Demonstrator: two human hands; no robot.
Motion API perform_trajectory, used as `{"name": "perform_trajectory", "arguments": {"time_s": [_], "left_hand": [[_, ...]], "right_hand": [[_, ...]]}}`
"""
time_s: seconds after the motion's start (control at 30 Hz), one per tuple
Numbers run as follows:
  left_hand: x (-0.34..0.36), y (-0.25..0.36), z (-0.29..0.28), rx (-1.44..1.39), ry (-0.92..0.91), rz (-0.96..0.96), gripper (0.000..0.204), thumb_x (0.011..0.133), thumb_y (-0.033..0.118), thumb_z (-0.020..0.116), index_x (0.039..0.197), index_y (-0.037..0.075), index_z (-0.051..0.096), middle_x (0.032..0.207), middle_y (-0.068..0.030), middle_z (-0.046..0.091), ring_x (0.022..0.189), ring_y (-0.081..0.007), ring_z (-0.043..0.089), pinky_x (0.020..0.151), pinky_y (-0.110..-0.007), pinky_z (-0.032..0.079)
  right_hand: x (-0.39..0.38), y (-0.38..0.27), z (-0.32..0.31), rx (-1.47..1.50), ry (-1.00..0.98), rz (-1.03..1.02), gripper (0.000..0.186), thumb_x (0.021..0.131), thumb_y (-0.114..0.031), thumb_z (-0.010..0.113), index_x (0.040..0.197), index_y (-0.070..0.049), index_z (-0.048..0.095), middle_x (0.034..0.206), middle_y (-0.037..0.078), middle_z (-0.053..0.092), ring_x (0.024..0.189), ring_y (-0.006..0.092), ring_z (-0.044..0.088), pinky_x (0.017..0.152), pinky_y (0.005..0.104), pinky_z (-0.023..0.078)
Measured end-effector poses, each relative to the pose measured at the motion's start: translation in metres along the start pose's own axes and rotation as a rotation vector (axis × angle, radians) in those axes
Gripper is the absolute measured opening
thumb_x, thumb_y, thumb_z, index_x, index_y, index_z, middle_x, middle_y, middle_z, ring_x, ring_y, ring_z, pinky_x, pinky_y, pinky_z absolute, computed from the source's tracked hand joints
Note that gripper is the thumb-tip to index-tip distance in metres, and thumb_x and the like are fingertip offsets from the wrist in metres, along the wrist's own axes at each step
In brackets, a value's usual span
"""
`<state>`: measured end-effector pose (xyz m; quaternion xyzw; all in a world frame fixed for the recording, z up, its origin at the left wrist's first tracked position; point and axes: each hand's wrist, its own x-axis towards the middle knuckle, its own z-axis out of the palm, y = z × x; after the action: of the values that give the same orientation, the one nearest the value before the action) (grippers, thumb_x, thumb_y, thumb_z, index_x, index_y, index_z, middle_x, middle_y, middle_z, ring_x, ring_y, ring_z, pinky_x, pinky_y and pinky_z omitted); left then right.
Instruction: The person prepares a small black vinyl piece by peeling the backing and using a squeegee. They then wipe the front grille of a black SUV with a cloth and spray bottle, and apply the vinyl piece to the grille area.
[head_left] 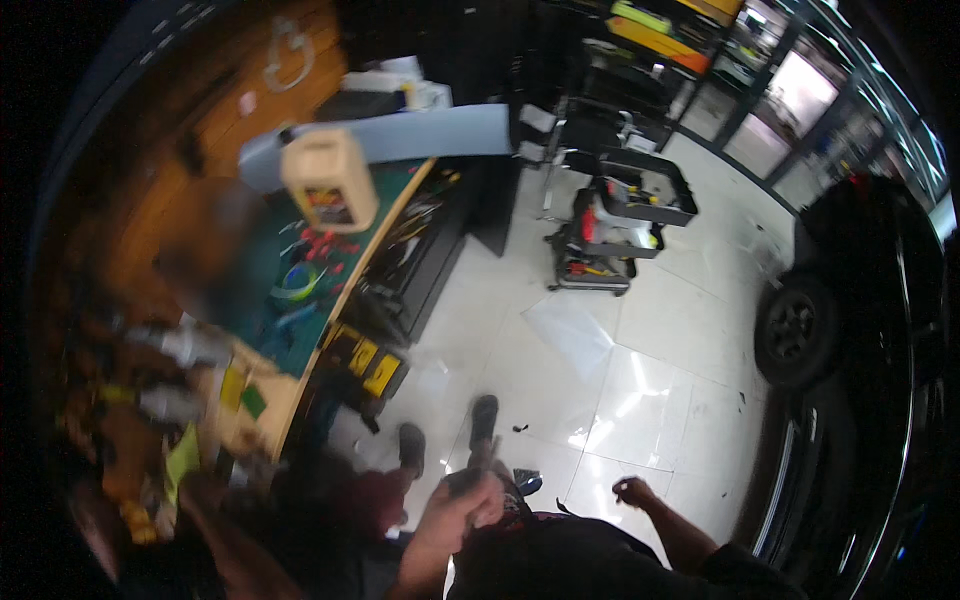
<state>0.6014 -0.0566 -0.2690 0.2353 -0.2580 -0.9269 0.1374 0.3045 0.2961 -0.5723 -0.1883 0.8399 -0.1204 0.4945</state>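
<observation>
My left hand (462,512) is closed in front of my body, round a small dark object (465,482) whose kind I cannot make out. Away to the right, over the floor, hangs my right hand (637,494); its fingers are loosely bent and apart, and nothing shows in them. To my left is a workbench with a green mat (290,350). On it are a beige jug (328,180) with a dark label, red-handled tools (325,250) and a ring of bright green-yellow line (296,283).
Another person's arm (225,545) is close on my left, near a yellow-green cloth (183,462). A yellow-and-black case (368,362) is beside the bench. Ahead stands a tiered tool cart (625,215). A dark car with a black wheel (796,332) lines the right side.
</observation>
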Motion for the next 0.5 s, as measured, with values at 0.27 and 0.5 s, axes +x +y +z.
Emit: {"name": "perform_trajectory", "arguments": {"time_s": [0.27,0.5], "left_hand": [[0.164,0.105,0.033,-0.115,-0.097,-0.130,0.031,0.102,0.030,0.049,0.081,0.008,0.049,0.059,0.0006,0.038,0.051,-0.0100,0.034,0.053,-0.028,0.028],[0.293,0.123,0.085,-0.042,-0.066,-0.274,0.030,0.101,0.027,0.052,0.079,0.007,0.049,0.062,-0.0002,0.038,0.052,-0.0104,0.035,0.052,-0.027,0.028]], "right_hand": [[0.035,-0.126,-0.139,0.181,0.103,0.000,0.021,0.091,-0.022,0.063,0.099,-0.004,0.071,0.081,0.010,0.074,0.071,0.0186,0.073,0.068,0.0312,0.057],[0.091,-0.031,-0.168,-0.038,0.244,-0.030,0.014,0.080,-0.020,0.070,0.087,-0.008,0.072,0.086,0.010,0.072,0.083,0.0247,0.071,0.073,0.0384,0.057]]}}
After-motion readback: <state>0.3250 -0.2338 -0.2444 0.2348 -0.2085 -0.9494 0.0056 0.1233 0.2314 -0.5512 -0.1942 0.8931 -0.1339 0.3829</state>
